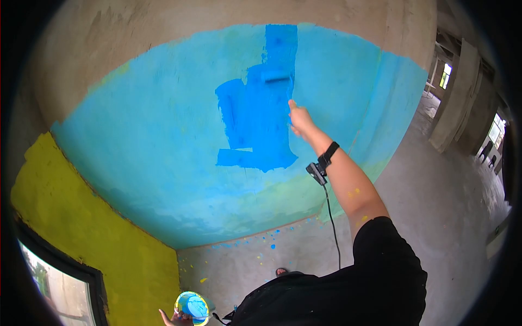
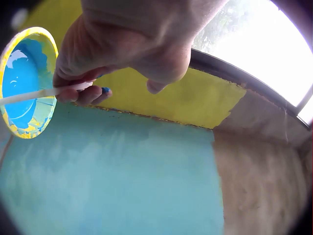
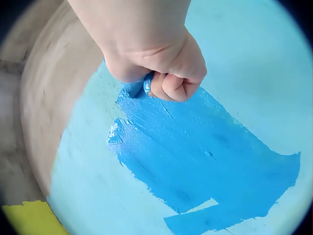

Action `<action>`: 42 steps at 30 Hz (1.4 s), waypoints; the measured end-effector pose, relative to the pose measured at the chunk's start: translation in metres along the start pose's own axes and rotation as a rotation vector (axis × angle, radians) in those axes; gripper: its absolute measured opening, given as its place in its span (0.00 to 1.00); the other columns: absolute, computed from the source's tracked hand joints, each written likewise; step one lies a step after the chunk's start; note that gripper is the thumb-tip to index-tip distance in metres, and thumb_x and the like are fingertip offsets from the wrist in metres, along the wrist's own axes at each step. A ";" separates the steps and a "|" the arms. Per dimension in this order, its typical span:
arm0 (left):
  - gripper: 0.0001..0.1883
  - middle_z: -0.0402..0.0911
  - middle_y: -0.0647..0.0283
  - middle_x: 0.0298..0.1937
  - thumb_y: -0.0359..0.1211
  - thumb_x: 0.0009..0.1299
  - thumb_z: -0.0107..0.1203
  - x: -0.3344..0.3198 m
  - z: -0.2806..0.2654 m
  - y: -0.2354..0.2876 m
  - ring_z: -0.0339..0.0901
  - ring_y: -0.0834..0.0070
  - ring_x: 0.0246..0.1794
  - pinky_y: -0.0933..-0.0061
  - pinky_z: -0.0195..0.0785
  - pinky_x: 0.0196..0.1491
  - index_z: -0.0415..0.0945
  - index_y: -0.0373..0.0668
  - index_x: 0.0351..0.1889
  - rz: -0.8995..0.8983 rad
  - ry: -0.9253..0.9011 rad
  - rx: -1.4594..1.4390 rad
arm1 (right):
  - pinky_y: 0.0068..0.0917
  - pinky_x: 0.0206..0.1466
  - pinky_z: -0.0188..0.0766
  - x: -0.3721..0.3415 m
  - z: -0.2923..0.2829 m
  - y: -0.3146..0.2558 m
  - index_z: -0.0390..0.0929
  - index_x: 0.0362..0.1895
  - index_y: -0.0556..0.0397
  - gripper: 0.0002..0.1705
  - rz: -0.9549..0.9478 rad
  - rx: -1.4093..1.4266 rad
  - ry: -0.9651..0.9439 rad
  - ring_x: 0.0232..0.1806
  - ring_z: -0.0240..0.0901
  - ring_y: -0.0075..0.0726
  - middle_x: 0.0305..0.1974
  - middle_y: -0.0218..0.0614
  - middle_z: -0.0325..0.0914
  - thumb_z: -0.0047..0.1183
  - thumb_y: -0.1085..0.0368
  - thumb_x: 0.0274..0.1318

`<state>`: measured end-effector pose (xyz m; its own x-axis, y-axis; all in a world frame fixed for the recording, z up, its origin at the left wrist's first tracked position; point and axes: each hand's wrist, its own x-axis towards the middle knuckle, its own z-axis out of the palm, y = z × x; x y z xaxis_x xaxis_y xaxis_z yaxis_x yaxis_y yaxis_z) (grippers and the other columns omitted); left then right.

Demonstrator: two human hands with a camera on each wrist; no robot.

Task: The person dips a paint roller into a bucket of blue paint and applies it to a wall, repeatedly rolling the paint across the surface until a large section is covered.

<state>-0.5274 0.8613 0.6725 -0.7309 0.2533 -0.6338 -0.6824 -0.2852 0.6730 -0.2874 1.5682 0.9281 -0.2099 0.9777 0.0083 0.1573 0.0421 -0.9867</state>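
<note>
In the head view my right hand (image 1: 302,120) grips the handle of a paint roller (image 1: 277,79), its blue sleeve against a patch of darker blue paint (image 1: 272,119) on the light blue wall. The right wrist view shows the right hand's (image 3: 168,63) fingers curled, a wet blue part of the roller (image 3: 148,84) showing beside them. Low at the left, my left hand (image 1: 178,319) is at a bucket (image 1: 208,309) of blue paint. Seen from the left wrist, that hand (image 2: 132,51) holds the bucket's (image 2: 41,31) white bar handle (image 2: 39,94), with blue paint on a fingertip.
Light blue wall (image 1: 168,114) surrounds the darker patch, with bare plaster (image 1: 179,19) above. A yellow-green wall (image 1: 70,201) with a dark-framed window (image 1: 57,285) meets it at the left. The grey floor (image 1: 234,261) carries paint spots. A cable (image 1: 335,233) hangs from the right wrist's camera.
</note>
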 end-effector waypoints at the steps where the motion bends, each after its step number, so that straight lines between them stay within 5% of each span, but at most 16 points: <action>1: 0.47 0.82 0.59 0.34 0.70 0.68 0.48 0.000 0.005 0.000 0.76 0.67 0.36 0.68 0.67 0.46 0.79 0.27 0.52 -0.013 -0.014 -0.002 | 0.28 0.13 0.45 0.001 0.003 -0.008 0.71 0.44 0.59 0.37 -0.049 -0.007 0.017 0.13 0.56 0.26 0.22 0.29 0.61 0.38 0.33 0.72; 6: 0.40 0.82 0.58 0.30 0.70 0.68 0.49 0.005 0.011 0.000 0.77 0.65 0.36 0.64 0.66 0.47 0.80 0.37 0.34 -0.057 -0.101 0.008 | 0.28 0.13 0.43 0.016 0.003 -0.095 0.70 0.41 0.56 0.34 -0.153 0.053 -0.011 0.12 0.51 0.25 0.20 0.28 0.59 0.37 0.34 0.73; 11: 0.39 0.78 0.62 0.24 0.70 0.68 0.48 0.000 0.014 -0.004 0.73 0.67 0.31 0.61 0.64 0.46 0.79 0.37 0.33 -0.045 -0.046 -0.017 | 0.29 0.13 0.43 0.012 0.005 -0.127 0.69 0.37 0.52 0.31 -0.142 0.097 0.016 0.11 0.49 0.26 0.17 0.25 0.55 0.37 0.35 0.74; 17: 0.39 0.74 0.67 0.21 0.68 0.69 0.49 0.003 0.002 0.001 0.69 0.72 0.23 0.71 0.62 0.34 0.79 0.34 0.34 -0.040 -0.031 -0.046 | 0.32 0.12 0.45 -0.007 0.031 -0.027 0.68 0.30 0.50 0.32 -0.132 -0.100 -0.006 0.09 0.53 0.29 0.15 0.28 0.58 0.36 0.35 0.74; 19: 0.38 0.73 0.68 0.20 0.66 0.70 0.49 0.009 -0.002 0.003 0.67 0.74 0.21 0.74 0.59 0.29 0.80 0.34 0.35 -0.024 -0.056 -0.001 | 0.38 0.11 0.50 -0.009 0.039 -0.005 0.63 0.20 0.51 0.37 -0.139 -0.139 -0.003 0.09 0.58 0.36 0.11 0.36 0.62 0.33 0.37 0.75; 30: 0.36 0.72 0.67 0.17 0.65 0.70 0.52 0.011 -0.002 0.017 0.67 0.73 0.19 0.71 0.60 0.28 0.80 0.36 0.34 0.017 0.037 0.019 | 0.32 0.11 0.43 0.015 0.049 -0.141 0.66 0.29 0.50 0.33 -0.211 0.104 0.037 0.09 0.51 0.28 0.16 0.30 0.58 0.36 0.35 0.74; 34: 0.36 0.70 0.67 0.17 0.66 0.69 0.51 0.022 -0.014 0.018 0.66 0.73 0.18 0.71 0.60 0.27 0.79 0.37 0.31 -0.014 0.008 -0.036 | 0.32 0.11 0.43 0.011 0.055 -0.126 0.66 0.30 0.49 0.33 -0.234 0.089 0.021 0.08 0.51 0.28 0.15 0.29 0.58 0.36 0.34 0.74; 42: 0.37 0.72 0.67 0.20 0.68 0.69 0.49 0.033 -0.008 0.016 0.67 0.73 0.21 0.71 0.60 0.30 0.78 0.37 0.32 -0.070 0.042 -0.029 | 0.32 0.11 0.48 -0.025 0.098 0.046 0.69 0.31 0.54 0.38 -0.078 -0.104 0.001 0.09 0.56 0.30 0.15 0.28 0.59 0.36 0.30 0.71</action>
<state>-0.5630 0.8574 0.6593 -0.6797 0.2348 -0.6949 -0.7309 -0.2950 0.6154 -0.3696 1.5254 0.8665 -0.2247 0.9707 0.0847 0.2394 0.1393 -0.9609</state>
